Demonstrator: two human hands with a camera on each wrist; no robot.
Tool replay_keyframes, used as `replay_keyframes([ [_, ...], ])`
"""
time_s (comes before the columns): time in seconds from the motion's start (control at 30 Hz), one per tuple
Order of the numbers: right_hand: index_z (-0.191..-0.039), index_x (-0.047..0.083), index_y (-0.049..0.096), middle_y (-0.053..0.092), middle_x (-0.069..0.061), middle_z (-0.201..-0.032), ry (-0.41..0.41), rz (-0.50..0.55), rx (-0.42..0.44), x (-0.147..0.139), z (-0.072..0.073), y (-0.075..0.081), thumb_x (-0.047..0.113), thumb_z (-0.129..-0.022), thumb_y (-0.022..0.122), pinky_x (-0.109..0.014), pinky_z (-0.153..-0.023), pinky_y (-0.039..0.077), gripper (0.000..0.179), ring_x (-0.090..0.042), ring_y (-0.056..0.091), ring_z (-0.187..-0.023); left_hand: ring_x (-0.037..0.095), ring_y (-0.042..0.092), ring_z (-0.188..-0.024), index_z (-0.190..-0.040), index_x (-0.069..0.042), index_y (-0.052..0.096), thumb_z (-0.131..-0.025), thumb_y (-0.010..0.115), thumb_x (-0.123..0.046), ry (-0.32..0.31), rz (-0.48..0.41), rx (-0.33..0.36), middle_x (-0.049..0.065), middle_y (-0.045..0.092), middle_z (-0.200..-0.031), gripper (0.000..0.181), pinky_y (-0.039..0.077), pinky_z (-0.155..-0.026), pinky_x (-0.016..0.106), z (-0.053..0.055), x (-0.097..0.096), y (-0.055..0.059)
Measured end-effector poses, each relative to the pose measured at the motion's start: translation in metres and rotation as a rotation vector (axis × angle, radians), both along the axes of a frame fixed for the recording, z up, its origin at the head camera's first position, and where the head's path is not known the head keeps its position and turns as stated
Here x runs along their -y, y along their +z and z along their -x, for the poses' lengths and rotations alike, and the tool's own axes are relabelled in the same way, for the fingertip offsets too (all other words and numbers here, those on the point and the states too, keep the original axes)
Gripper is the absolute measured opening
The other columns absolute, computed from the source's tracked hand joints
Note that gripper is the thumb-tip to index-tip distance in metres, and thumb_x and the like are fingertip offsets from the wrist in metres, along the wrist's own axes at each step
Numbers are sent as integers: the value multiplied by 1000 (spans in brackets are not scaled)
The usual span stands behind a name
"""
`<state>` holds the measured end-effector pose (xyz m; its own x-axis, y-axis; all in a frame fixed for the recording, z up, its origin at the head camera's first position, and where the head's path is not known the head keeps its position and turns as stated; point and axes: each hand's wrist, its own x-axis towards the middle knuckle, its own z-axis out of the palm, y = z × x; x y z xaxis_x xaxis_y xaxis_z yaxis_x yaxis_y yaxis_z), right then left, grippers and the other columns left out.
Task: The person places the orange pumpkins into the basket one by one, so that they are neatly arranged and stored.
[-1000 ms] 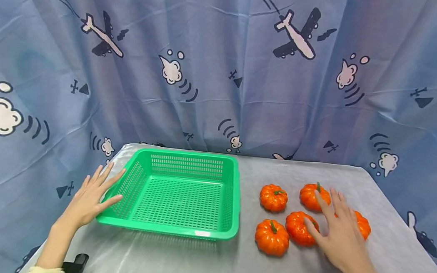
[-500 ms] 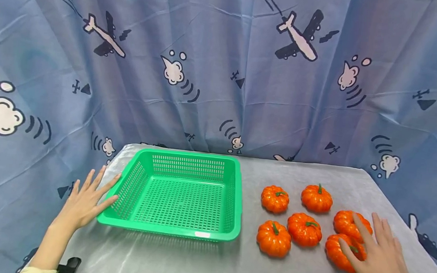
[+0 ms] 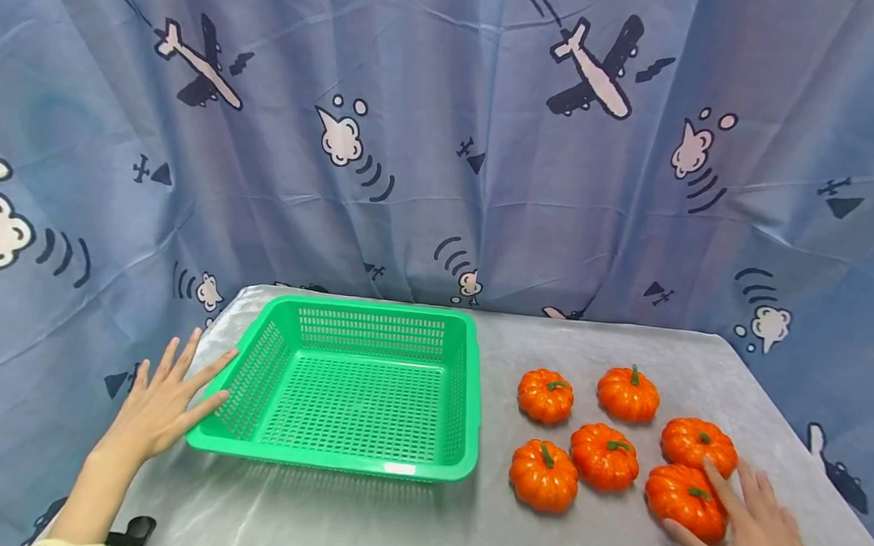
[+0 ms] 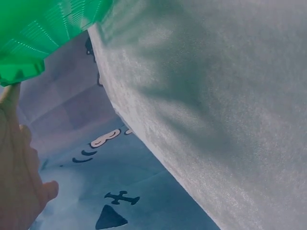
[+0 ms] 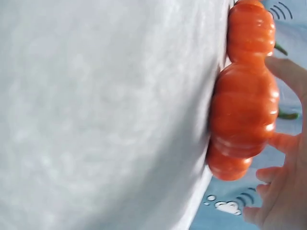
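My left hand [image 3: 154,410] is spread beside the green plastic basket [image 3: 331,459], index finger and thumb at its left rim. In the left wrist view, a fingertip meets the underside of the basket's rim [image 4: 21,69]. On the right, my right hand [image 3: 755,535] reaches around the nearest right pumpkin [image 3: 686,501], a small glossy orange one with a green stem. Its thumb lies by the near side and its index finger by the right side, both fairly straight. The right wrist view shows fingertips right at this pumpkin [image 5: 244,110], which rests on the table.
Several more small pumpkins stand between basket and right hand, among them one [image 3: 699,446] just behind the reached-for one and one [image 3: 543,476] near the basket. A pale cloth covers the table [image 3: 332,521]. A blue printed curtain [image 3: 415,138] hangs behind.
My right hand has moved right and toward me, from over the middle pumpkins to the nearest right one, uncovering the others. My left hand has shifted slightly left along the basket's rim.
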<state>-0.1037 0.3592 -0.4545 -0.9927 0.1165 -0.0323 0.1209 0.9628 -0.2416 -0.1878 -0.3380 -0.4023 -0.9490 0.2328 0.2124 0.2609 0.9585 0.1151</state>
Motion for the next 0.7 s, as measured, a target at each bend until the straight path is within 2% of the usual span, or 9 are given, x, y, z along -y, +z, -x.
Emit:
replay_keyframes([
  [0.1,-148,-8,8,6,-46,-141,24,14,25,-4,0,-4,69,-83,54,-80,-90,10,111,-63,-3,-129,46,-6,-142,-153,-36,19,-97,46,-51,-1,-11,4,12,-11,-160,65,8,-99,77,0,1,1],
  [0.27,-150,-3,-5,-1,-44,-144,10,166,95,-11,-2,-3,65,-83,60,-80,-84,18,115,-64,2,-128,46,-9,-142,-154,-36,16,-97,45,-51,-4,-26,33,13,-14,-159,65,5,-99,78,0,2,-1],
  [0.37,-150,-4,-5,-1,-43,-145,-31,258,100,-17,-4,0,59,-83,65,-80,-84,20,116,-65,10,-124,46,-10,-141,-154,-35,16,-98,45,-51,-10,-31,39,12,-15,-159,65,4,-99,78,1,1,-2],
  [0.53,-148,-8,-5,5,-43,-142,-102,418,158,-33,-6,-3,52,-84,67,-77,-90,24,113,-61,17,-120,46,-10,-141,-154,-35,16,-98,45,-50,-17,-44,50,12,-15,-158,66,4,-98,78,0,1,-4],
  [0.6,-149,-7,-3,10,-40,-142,-102,462,168,-41,-6,-8,49,-86,67,-72,-94,31,110,-55,25,-120,46,-11,-141,-154,-35,15,-98,45,-50,-16,-51,60,11,-16,-158,66,4,-98,78,0,1,-3],
  [0.7,-148,-9,-3,15,-40,-142,-39,566,172,-53,-4,-13,36,-91,65,-69,-95,33,100,-53,32,-121,46,-12,-141,-154,-35,15,-98,45,-50,-12,-61,74,10,-18,-158,66,3,-99,78,-1,1,-2],
])
